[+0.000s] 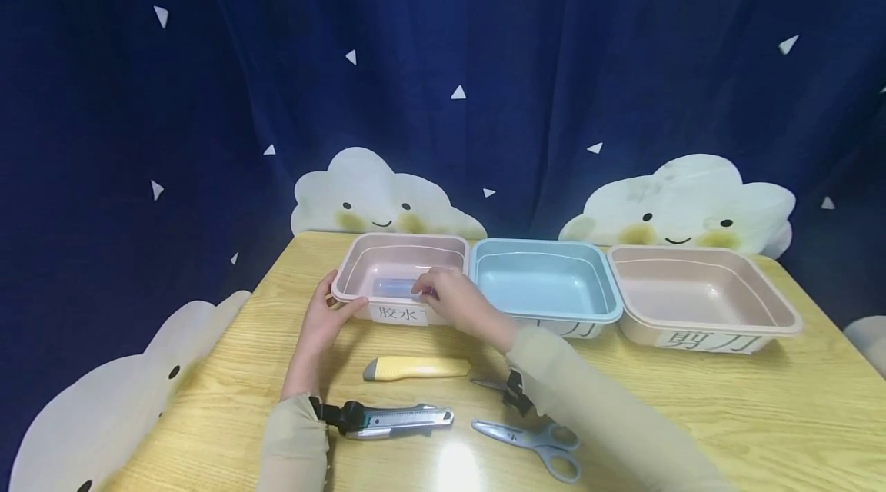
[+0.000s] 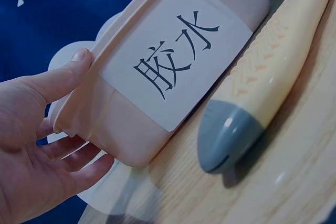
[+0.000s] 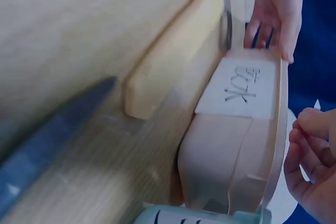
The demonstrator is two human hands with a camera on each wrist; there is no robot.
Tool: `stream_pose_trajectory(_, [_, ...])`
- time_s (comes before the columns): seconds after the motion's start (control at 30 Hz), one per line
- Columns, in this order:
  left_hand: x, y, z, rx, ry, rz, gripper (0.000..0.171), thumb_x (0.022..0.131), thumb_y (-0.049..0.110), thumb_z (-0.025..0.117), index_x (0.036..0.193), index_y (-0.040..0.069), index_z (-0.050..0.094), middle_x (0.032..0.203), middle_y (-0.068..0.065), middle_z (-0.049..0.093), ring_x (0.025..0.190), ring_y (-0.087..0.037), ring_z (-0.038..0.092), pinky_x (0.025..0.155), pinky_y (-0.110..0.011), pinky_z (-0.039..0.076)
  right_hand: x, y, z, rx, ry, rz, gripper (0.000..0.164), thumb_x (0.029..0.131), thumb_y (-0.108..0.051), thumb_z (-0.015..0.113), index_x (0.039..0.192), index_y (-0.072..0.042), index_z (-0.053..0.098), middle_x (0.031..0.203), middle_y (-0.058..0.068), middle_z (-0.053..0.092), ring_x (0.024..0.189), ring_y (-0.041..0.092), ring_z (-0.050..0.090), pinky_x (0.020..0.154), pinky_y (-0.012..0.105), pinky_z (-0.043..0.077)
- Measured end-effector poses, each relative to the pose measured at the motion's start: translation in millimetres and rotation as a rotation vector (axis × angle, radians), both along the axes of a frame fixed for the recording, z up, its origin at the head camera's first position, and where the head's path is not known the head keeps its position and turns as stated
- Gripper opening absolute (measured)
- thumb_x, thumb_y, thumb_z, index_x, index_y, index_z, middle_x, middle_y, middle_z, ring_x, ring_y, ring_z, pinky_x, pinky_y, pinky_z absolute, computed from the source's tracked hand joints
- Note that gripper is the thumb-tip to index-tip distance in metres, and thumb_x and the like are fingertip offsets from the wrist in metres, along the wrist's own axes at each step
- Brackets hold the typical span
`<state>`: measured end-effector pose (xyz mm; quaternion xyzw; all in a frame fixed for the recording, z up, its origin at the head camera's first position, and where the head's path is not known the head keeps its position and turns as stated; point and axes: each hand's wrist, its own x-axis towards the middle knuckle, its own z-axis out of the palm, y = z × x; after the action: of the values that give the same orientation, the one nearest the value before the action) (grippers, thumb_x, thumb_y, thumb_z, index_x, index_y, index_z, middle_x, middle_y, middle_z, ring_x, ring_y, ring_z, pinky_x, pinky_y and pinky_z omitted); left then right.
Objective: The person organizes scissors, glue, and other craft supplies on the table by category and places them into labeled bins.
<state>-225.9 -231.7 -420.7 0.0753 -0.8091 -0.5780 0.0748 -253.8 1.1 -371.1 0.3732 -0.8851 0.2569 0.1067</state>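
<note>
My left hand grips the left front corner of a pink bin, thumb on its rim and fingers along the outer end. A white label with Chinese characters is on the bin's front. Inside lies a translucent bluish glue tube. Over the bin's right part is my right hand, with its fingertips by the tube's right end in the head view. The right wrist view shows these fingers loosely curled above the rim, with nothing visible between them.
A blue bin and another pink bin stand to the right, both labelled. In front lie a yellow utility knife, a metal box cutter and blue-grey scissors. A pointed blade shows beside my right sleeve.
</note>
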Motion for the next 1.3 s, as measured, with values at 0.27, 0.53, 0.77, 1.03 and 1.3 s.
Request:
stream_pose_trajectory(0.27, [0.0,-1,1.0,0.003,-0.008,-0.004,0.084,0.079,0.023,0.070,0.145,0.012,0.019,0.141,-0.015,0.030,0.127,-0.034,0.035,0.099,-0.044,0.039,26.4,9,-7.4,0.117,0.030,0.158,0.019,0.079,-0.001,0.064,0.095,-0.011,0.070,0.090,0.000,0.068,0.082,0.010,0.061,0.074,0.020,0.051])
stream_pose_trajectory(0.53, [0.4,-1,0.9,-0.010,-0.013,-0.008,0.085,0.080,0.023,0.070,0.145,0.013,0.018,0.142,-0.016,0.030,0.127,-0.035,0.035,0.099,-0.044,0.039,33.1,14,-22.8,0.281,-0.064,0.171,0.025,0.078,-0.018,0.070,0.103,-0.016,0.068,0.090,-0.003,0.065,0.076,0.004,0.058,0.068,0.016,0.048])
stream_pose_trajectory(0.77, [-0.5,-1,-0.7,-0.002,-0.001,-0.006,0.085,0.079,0.024,0.070,0.145,0.013,0.018,0.142,-0.015,0.029,0.127,-0.035,0.034,0.099,-0.044,0.040,37.5,14,-28.8,0.361,-0.124,0.152,0.049,0.064,-0.034,0.079,0.107,-0.015,0.064,0.088,-0.003,0.065,0.076,0.008,0.057,0.068,0.023,0.049])
stream_pose_trajectory(1.03, [-0.4,-1,-0.7,-0.023,-0.011,-0.003,0.085,0.080,0.026,0.070,0.145,0.013,0.018,0.142,-0.015,0.030,0.127,-0.035,0.034,0.099,-0.045,0.039,40.2,13,-40.2,0.412,-0.105,0.141,0.053,0.060,-0.029,0.082,0.108,-0.016,0.063,0.091,-0.005,0.062,0.075,0.006,0.052,0.069,0.021,0.047])
stream_pose_trajectory(1.3, [0.1,-1,-0.3,-0.005,-0.013,-0.004,0.085,0.079,0.024,0.070,0.145,0.013,0.018,0.143,-0.015,0.029,0.128,-0.035,0.033,0.100,-0.045,0.039,38.6,14,-43.7,0.420,-0.080,0.160,0.032,0.065,-0.024,0.078,0.095,-0.017,0.067,0.083,-0.008,0.060,0.072,0.005,0.052,0.068,0.020,0.045])
